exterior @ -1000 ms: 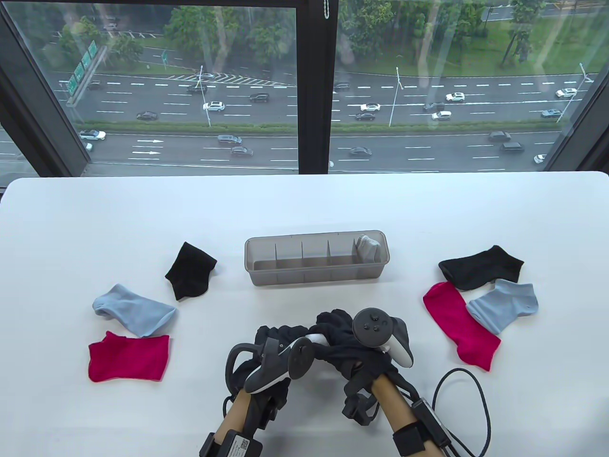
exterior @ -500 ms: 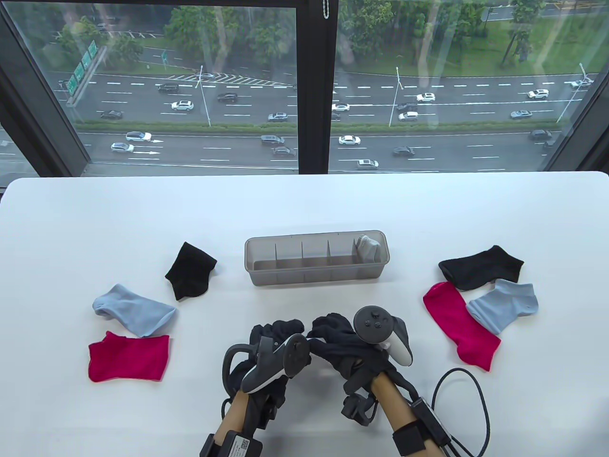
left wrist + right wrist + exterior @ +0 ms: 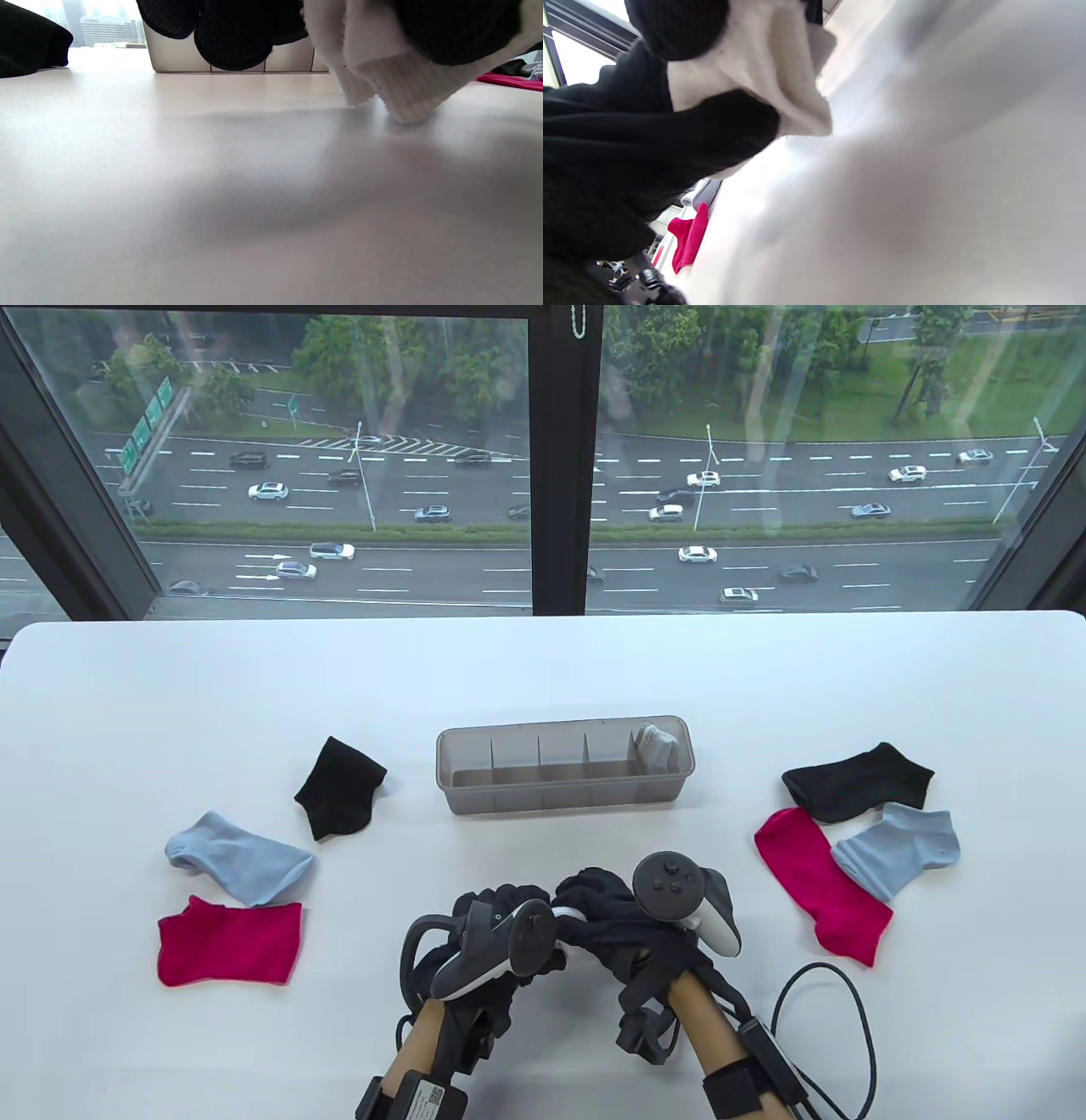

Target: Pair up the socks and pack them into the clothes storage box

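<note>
White surface (image 3: 543, 678) has open room behind the grey translucent divided storage box (image 3: 475, 799), which sits centre; a rolled grey-white sock pair (image 3: 657, 745) fills its rightmost compartment. Left group: black sock (image 3: 339, 786), light-blue sock (image 3: 237, 858), magenta sock (image 3: 229, 941). Right group, overlapping: black sock (image 3: 857, 783), light-blue sock (image 3: 899, 847), magenta sock (image 3: 819, 882). Left hand (image 3: 501, 929) and right hand (image 3: 611, 916) meet near the front edge, fingers curled, both gripping white ribbed socks (image 3: 398, 84). Table view barely shows the white fabric; the left wrist view shows its lower end at the surface, and the right wrist view shows gloved fingers (image 3: 670, 140) wrapped round it.
</note>
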Available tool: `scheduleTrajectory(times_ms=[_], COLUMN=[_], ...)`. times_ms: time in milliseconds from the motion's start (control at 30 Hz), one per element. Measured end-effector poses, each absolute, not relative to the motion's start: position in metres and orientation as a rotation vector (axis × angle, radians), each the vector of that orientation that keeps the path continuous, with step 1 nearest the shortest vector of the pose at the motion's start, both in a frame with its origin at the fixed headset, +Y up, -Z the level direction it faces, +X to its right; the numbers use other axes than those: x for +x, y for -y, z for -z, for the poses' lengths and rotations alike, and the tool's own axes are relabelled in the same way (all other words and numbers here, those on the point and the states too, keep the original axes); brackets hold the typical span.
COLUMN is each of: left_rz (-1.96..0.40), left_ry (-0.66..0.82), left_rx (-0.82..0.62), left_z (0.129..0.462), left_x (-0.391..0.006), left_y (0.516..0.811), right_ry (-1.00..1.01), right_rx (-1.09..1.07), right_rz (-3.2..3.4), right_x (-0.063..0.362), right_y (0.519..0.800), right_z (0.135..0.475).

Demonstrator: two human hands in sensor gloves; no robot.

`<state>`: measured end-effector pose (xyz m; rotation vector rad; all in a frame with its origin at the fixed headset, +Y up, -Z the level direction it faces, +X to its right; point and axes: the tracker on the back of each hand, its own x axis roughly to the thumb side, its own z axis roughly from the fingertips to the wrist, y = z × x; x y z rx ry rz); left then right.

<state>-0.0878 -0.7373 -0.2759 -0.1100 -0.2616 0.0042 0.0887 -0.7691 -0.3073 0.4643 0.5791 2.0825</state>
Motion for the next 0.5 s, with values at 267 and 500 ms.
scheduleTrajectory(times_ms=[267,500], left_rz=[-0.081,-0.059], left_ry=[0.275,0.302], left_rx=[-0.196,-0.011], left_z=[0.279,0.274], left_x=[-0.094,-0.091], left_y=[0.742,0.732], right_ry=[-0.631,-0.602], right_rx=[0.494,0.429], right_rz=[-2.13,-2.089], right_x=[0.086,0.096], right_y=[0.768,0.771], right_z=[0.309,0.311])
